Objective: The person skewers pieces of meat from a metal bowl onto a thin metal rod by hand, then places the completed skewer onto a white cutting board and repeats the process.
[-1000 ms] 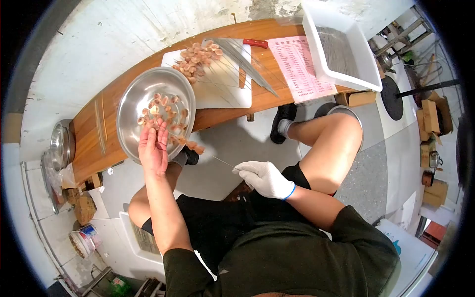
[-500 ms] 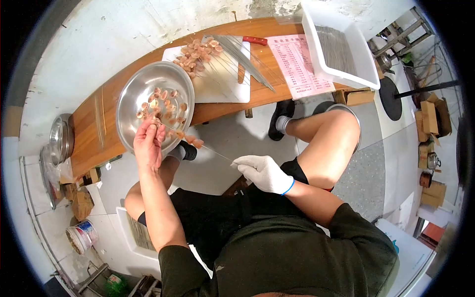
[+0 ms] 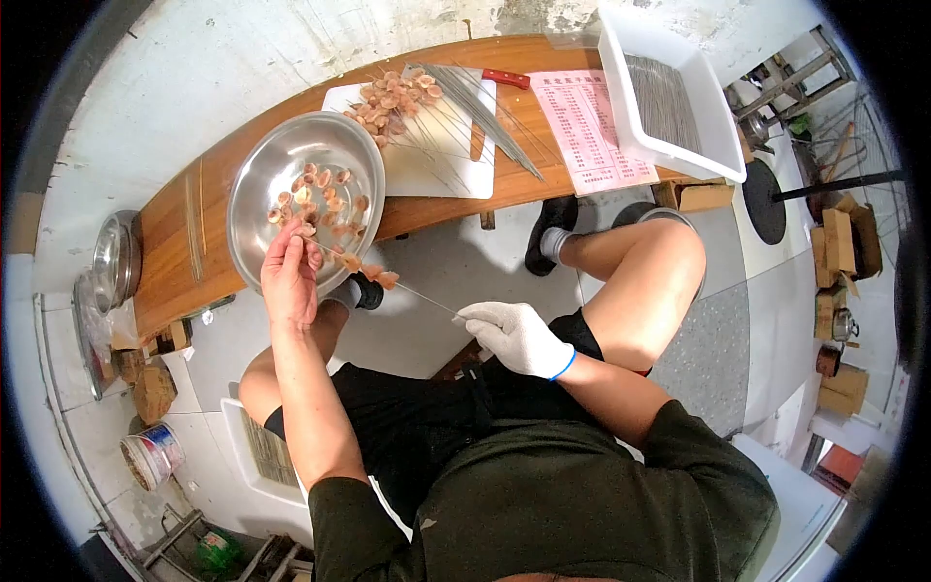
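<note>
My bare left hand (image 3: 292, 270) is over the near edge of a steel bowl (image 3: 254, 184), thumb and fingers pinched on a small pinkish meat piece (image 3: 306, 231) by the tip of a thin metal skewer (image 3: 424, 298). My right hand (image 3: 516, 338), in a white knitted glove, is closed around the skewer's other end. Several meat pieces (image 3: 380, 276) are threaded near its tip end. More round, pinkish-brown pieces (image 3: 331, 199) lie inside the bowl, which tilts toward me. The exact contact under my left fingers is partly hidden.
A white cutting board (image 3: 456, 179) on the wooden table (image 3: 218, 228) bears a heap of meat pieces (image 3: 393, 100) and loose skewers (image 3: 485, 121). Beyond are a red-handled knife (image 3: 506, 79), a pink printed sheet (image 3: 592, 136) and a white bin (image 3: 669, 155) of skewers. Steel bowls (image 3: 114, 262) stand at left.
The view has shifted slightly. My left hand stays pinched near the skewer tip, and my gloved right hand keeps its hold with little visible movement.
</note>
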A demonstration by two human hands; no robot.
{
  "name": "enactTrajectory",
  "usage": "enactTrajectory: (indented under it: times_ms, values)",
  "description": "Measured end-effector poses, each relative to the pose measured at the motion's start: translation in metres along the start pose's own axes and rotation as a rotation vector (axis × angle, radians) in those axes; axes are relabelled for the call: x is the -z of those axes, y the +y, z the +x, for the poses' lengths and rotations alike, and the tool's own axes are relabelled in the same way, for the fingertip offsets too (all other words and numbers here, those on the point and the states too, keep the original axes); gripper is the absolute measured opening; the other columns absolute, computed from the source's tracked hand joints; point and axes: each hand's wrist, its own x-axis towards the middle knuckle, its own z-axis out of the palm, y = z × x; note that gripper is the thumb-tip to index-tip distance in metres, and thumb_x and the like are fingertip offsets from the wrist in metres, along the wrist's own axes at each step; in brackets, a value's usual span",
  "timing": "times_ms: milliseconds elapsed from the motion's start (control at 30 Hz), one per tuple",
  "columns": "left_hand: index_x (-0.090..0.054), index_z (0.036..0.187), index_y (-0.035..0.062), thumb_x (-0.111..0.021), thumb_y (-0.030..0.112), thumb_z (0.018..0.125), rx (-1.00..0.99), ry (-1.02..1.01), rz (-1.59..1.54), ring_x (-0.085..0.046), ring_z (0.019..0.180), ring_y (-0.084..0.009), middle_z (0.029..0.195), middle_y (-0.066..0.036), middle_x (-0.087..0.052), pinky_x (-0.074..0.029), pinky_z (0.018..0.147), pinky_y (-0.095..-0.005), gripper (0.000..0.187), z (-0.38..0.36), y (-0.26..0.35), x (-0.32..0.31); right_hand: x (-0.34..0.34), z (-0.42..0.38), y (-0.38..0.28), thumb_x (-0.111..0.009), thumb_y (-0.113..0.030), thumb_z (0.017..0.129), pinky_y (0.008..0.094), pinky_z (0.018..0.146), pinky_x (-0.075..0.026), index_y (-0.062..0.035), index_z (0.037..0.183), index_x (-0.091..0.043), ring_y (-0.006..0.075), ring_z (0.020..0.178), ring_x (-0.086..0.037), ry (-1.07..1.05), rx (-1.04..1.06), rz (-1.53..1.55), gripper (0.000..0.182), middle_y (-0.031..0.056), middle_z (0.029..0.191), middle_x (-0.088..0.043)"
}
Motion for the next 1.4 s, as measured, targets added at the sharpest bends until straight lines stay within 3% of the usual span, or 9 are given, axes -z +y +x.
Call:
enactTrajectory:
  times_ms: [167, 267, 467, 667, 967, 1167, 1267, 1400]
  values:
    - [-0.057, 0.125, 0.0021, -0.052, 0.010, 0.100, 0.041, -0.025, -0.098, -0.064, 0.100, -0.0224, 0.120, -0.013, -0.062, -0.054, 0.088, -0.0353, 0.026, -0.005, 0.000, -0.013, 0.000, 0.000, -0.005, -0.057, -0.013, 0.096, 0.0290, 0.083, -0.051, 0.0044, 0.109, -0.066, 0.0154, 0.092, -0.066, -0.004, -0.005, -0.031, 0.024, 0.0155, 0.100, -0.071]
    - [-0.055, 0.126, 0.0011, -0.052, 0.008, 0.099, 0.022, -0.003, -0.119, -0.064, 0.106, -0.0249, 0.123, -0.016, -0.061, -0.054, 0.090, -0.0355, 0.028, -0.004, -0.004, -0.010, 0.001, 0.000, -0.007, -0.058, -0.014, 0.095, 0.0298, 0.084, -0.052, 0.0043, 0.110, -0.066, 0.0174, 0.092, -0.067, -0.004, 0.005, -0.075, 0.024, 0.0163, 0.100, -0.071]
    - [-0.054, 0.129, -0.0005, -0.054, 0.003, 0.097, -0.048, 0.006, -0.094, -0.064, 0.095, -0.0191, 0.118, -0.015, -0.061, -0.055, 0.088, -0.0289, 0.032, 0.000, -0.010, -0.003, 0.003, 0.001, -0.004, -0.058, -0.014, 0.095, 0.0307, 0.083, -0.052, 0.0040, 0.109, -0.066, 0.0199, 0.092, -0.068, 0.003, 0.090, -0.129, 0.025, 0.0174, 0.100, -0.071]
    - [-0.057, 0.125, 0.0000, -0.057, 0.004, 0.096, -0.037, -0.036, -0.142, -0.063, 0.095, -0.0175, 0.115, -0.013, -0.062, -0.055, 0.085, -0.0273, 0.029, 0.002, -0.014, 0.006, 0.002, 0.000, -0.001, -0.058, -0.014, 0.094, 0.0312, 0.083, -0.052, 0.0028, 0.108, -0.067, 0.0228, 0.092, -0.069, 0.008, 0.066, -0.097, 0.023, 0.0178, 0.100, -0.070]
    - [-0.060, 0.117, 0.0028, -0.054, 0.018, 0.100, 0.000, 0.001, -0.201, -0.061, 0.099, -0.0214, 0.112, -0.010, -0.063, -0.050, 0.089, -0.0340, 0.024, 0.000, -0.018, 0.000, 0.003, -0.001, 0.001, -0.058, -0.015, 0.094, 0.0319, 0.081, -0.052, 0.0016, 0.108, -0.066, 0.0247, 0.089, -0.069, 0.004, 0.066, -0.114, 0.023, 0.0186, 0.097, -0.070]
    - [-0.059, 0.118, 0.0034, -0.054, 0.019, 0.099, 0.056, -0.003, -0.311, -0.062, 0.098, -0.0217, 0.111, -0.010, -0.064, -0.051, 0.089, -0.0359, 0.025, 0.001, -0.017, 0.002, 0.002, -0.001, -0.002, -0.058, -0.014, 0.094, 0.0320, 0.080, -0.052, 0.0015, 0.109, -0.066, 0.0249, 0.089, -0.069, -0.002, 0.051, -0.100, 0.023, 0.0188, 0.098, -0.070]
    - [-0.058, 0.118, 0.0016, -0.052, 0.019, 0.100, 0.111, 0.110, -0.320, -0.063, 0.101, -0.0213, 0.111, -0.011, -0.065, -0.052, 0.090, -0.0379, 0.026, -0.004, -0.010, -0.010, 0.002, -0.002, 0.000, -0.058, -0.014, 0.094, 0.0319, 0.080, -0.052, 0.0016, 0.109, -0.066, 0.0249, 0.089, -0.069, 0.002, 0.056, -0.096, 0.023, 0.0186, 0.098, -0.070]
    - [-0.057, 0.118, 0.0000, -0.050, 0.020, 0.101, 0.128, 0.046, -0.357, -0.063, 0.103, -0.0207, 0.111, -0.011, -0.065, -0.052, 0.092, -0.0396, 0.028, -0.001, -0.014, 0.000, 0.002, -0.003, 0.001, -0.058, -0.013, 0.094, 0.0318, 0.081, -0.053, 0.0019, 0.108, -0.066, 0.0250, 0.090, -0.069, 0.012, 0.055, -0.100, 0.023, 0.0185, 0.098, -0.070]
